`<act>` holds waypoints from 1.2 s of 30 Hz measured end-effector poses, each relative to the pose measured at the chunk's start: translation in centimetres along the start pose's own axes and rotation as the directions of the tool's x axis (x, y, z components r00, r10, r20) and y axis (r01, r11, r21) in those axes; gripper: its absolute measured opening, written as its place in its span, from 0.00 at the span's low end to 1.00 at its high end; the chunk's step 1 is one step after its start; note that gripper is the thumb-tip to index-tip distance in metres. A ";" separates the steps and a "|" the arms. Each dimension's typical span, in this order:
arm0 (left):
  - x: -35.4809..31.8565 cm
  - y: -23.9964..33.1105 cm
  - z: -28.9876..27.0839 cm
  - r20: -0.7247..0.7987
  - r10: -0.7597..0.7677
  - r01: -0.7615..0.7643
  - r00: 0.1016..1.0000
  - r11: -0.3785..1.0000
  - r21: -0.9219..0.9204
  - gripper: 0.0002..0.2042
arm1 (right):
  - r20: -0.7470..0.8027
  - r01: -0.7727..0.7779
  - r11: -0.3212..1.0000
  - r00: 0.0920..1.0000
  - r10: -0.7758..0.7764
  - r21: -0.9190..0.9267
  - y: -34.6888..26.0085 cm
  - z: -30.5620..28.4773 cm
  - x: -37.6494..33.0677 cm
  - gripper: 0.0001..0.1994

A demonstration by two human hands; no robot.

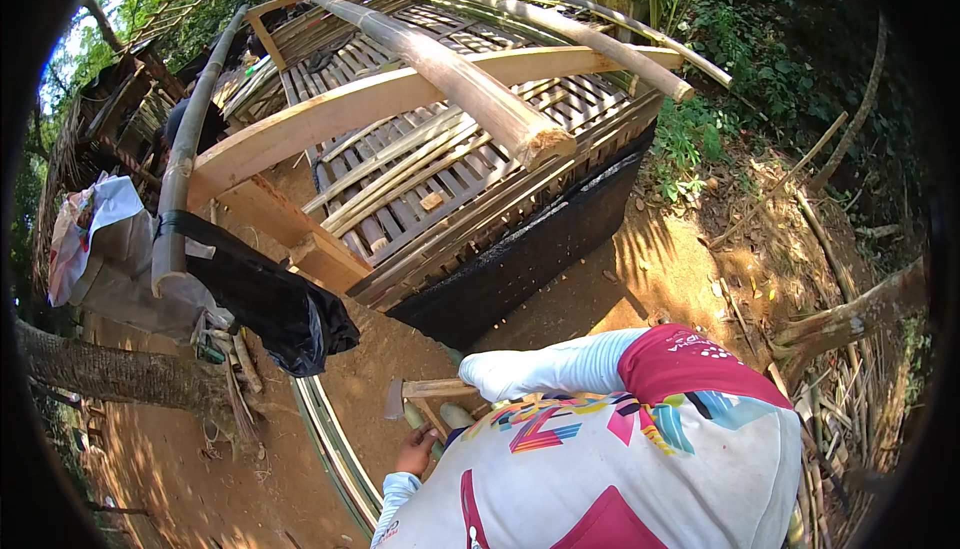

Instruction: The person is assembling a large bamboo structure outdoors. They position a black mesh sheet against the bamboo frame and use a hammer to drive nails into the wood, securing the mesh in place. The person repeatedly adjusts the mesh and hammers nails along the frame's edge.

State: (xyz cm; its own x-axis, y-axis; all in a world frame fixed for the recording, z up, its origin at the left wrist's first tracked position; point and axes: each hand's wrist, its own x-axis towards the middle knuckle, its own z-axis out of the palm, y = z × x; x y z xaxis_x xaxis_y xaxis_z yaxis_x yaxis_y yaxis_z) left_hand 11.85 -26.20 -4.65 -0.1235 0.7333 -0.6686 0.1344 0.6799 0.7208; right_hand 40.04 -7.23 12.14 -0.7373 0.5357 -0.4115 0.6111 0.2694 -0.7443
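Observation:
At the end of my right sleeve (550, 364) a hatchet (440, 388) sticks out to the left, its wooden handle running to the cuff and its metal head at the far end. My right hand itself is hidden behind the sleeve; the handle appears to be in its grip. Just below the hatchet is my left hand (414, 449), with fingers curled together. Whatever they hold is mostly hidden; a narrow wooden piece (432, 415) and some greenish pieces show beside them.
Ahead stands a slatted bamboo platform (390, 164) with a black-covered side (530, 269). Thick bamboo poles (440, 64) and a wooden beam (330, 114) cross above it. Black plastic (290, 314) hangs at left above split bamboo strips (335, 439). A tree trunk (120, 367) lies farther left.

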 end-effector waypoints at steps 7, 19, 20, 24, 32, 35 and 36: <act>6.1 9.3 -1.9 0.118 0.215 -0.035 0.969 0.600 -0.800 0.21 | 0.066 0.092 0.994 0.993 -0.097 0.066 -3.5 4.4 11.1 0.15; 14.0 11.7 -15.6 0.045 0.151 -0.056 0.988 0.606 -0.794 0.13 | -0.073 0.063 0.997 0.996 -0.060 0.044 -7.1 7.2 21.7 0.36; 14.3 12.4 -15.7 0.038 0.153 -0.065 0.988 0.614 -0.786 0.13 | -0.091 0.028 0.999 0.996 -0.024 0.046 -6.5 7.5 21.9 0.38; 15.4 14.6 -16.5 0.129 0.178 -0.047 0.975 0.742 -0.669 0.12 | -0.132 -0.140 0.990 0.981 0.143 0.029 -1.9 9.8 21.4 0.41; 15.7 15.8 -12.2 0.324 0.211 -0.073 0.922 0.918 -0.390 0.22 | -0.221 -0.385 0.910 0.911 0.349 -0.152 -2.8 10.0 21.0 0.37; 16.8 14.2 -10.7 0.430 0.173 -0.067 0.886 0.966 -0.251 0.25 | -0.214 -0.499 0.860 0.856 0.471 -0.106 -3.2 9.6 19.0 0.34; 17.3 14.0 -11.3 0.553 0.217 -0.184 0.804 0.976 -0.115 0.26 | -0.209 -0.544 0.835 0.829 0.519 -0.082 -3.2 9.6 18.0 0.33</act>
State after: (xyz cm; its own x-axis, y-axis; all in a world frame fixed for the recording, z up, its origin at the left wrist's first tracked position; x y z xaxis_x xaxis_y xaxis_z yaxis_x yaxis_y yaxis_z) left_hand 0.53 -4.02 -4.09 0.4738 0.7369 -0.4823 0.0408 0.5287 0.8478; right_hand 22.06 -6.09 2.04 -0.2336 0.7512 -0.6174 0.9349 -0.0009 -0.3549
